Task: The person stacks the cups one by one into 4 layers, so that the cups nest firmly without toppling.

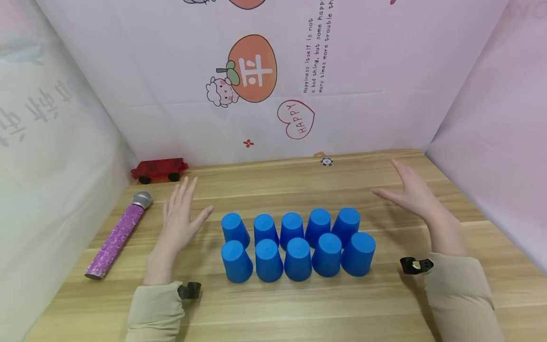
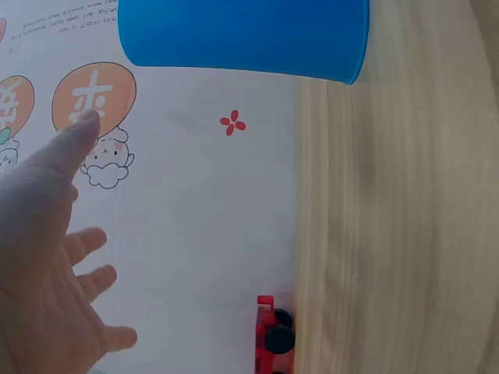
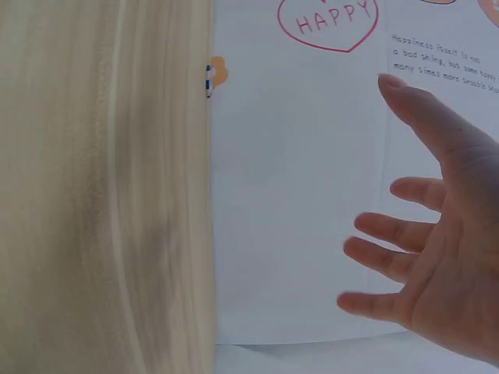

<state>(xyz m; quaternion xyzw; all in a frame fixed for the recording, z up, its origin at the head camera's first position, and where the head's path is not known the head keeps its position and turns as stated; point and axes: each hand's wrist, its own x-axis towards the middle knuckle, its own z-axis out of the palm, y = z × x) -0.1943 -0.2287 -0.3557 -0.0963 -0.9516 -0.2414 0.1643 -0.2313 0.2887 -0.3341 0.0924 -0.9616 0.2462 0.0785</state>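
Note:
Several blue cups (image 1: 298, 260) stand upside down in two rows across the middle of the wooden table. My left hand (image 1: 181, 222) is held left of the rows with fingers spread and nothing in it. In the left wrist view a blue cup (image 2: 245, 35) shows large at the top, apart from the thumb. On the other side, my right hand (image 1: 416, 194) is held beyond the right end of the rows, its thumb and fingers stretched apart around nothing. The right wrist view shows that same bare palm and no cup.
A microphone (image 1: 117, 237) with a glittery purple handle lies at the table's left. Behind it, a red toy wagon (image 1: 160, 168) with black wheels stands by the back wall. A small poker chip (image 1: 326, 162) is at the back edge. Printed white sheets (image 1: 363, 123) wall in the table.

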